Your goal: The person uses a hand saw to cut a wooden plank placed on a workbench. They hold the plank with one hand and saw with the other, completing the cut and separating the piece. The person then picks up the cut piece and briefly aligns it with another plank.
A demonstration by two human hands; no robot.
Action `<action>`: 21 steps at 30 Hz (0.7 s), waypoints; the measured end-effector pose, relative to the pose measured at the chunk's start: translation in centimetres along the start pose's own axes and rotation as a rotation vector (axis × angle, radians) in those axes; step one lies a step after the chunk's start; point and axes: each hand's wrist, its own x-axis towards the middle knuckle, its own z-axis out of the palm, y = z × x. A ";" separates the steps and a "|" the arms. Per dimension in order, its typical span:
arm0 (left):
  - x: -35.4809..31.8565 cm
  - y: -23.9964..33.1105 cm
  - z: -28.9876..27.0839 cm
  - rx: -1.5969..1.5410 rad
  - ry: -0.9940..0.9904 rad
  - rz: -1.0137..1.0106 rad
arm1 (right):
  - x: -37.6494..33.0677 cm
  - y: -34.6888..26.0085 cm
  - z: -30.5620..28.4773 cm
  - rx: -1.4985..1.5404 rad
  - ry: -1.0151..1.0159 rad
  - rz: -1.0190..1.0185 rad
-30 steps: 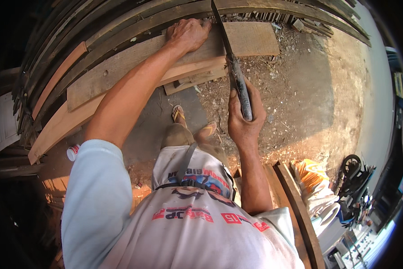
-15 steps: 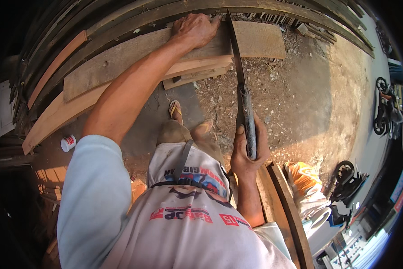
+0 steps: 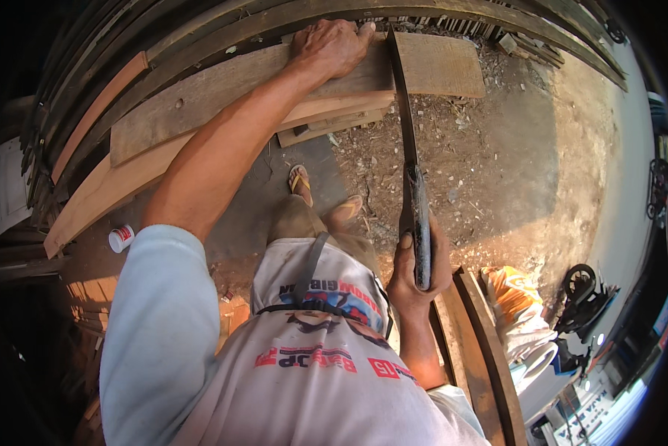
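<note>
A long wooden board [image 3: 226, 89] lies across the far side, on top of other boards. My left hand [image 3: 332, 46] presses down on it, fingers curled toward its far edge and thumb stretched out toward the blade. My right hand [image 3: 417, 271] is wrapped round the dark, worn handle of a handsaw [image 3: 408, 141]. The saw's narrow blade points away from me and crosses the board just right of my left hand, with the board's end sticking out beyond it. Whether the blade sits in a cut is too small to tell.
Beneath lies a second, lighter plank [image 3: 118, 182]. Long timbers [image 3: 438, 9] are stacked along the far side. A white tub [image 3: 121, 238] stands at left. At right are upright-looking timber lengths [image 3: 490, 334], an orange-and-white sack [image 3: 514, 297] and a parked motorcycle [image 3: 579, 293]. My sandalled feet [image 3: 300, 182] stand below the board.
My right hand has pulled the saw back toward me, so less of the blade reaches past the board. My left hand stays on the board; the whole view has shifted slightly.
</note>
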 end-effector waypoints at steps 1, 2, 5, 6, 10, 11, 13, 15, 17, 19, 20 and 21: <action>0.1 -0.5 0.6 0.016 0.075 0.009 | 1.2 0.2 1.1 0.008 -0.003 -0.013; 0.1 -0.4 0.7 0.021 0.044 0.004 | 4.0 0.6 2.8 0.006 -0.005 -0.030; -0.2 0.8 -0.8 0.030 0.008 -0.014 | 9.5 0.6 5.6 0.091 -0.024 0.022; -0.4 0.3 -0.8 0.042 0.003 -0.007 | 9.2 0.5 5.7 0.106 -0.022 0.018; 0.0 -0.5 0.2 -0.016 0.040 0.005 | 1.9 0.0 1.3 0.046 -0.004 0.015; -0.3 -0.3 0.3 -0.026 0.048 0.014 | 0.1 0.4 0.5 0.074 0.040 0.020; -0.3 -0.6 0.1 0.008 0.051 0.012 | 1.8 1.4 1.7 -0.008 0.052 -0.100; 0.0 -1.0 0.2 0.045 -0.002 0.022 | 6.3 1.8 4.5 -0.017 0.027 -0.098; -0.2 1.2 -0.6 0.025 -0.024 0.016 | 9.8 1.1 5.7 0.027 0.007 -0.032; -0.2 0.4 -0.2 0.026 0.048 -0.014 | 10.9 1.0 6.5 0.055 -0.028 -0.008; 0.0 -0.2 -0.2 0.029 0.022 -0.013 | 8.8 0.7 5.8 0.073 -0.016 -0.014; 0.3 -0.5 -0.3 0.010 -0.004 -0.017 | 5.7 0.5 4.1 0.072 -0.013 -0.027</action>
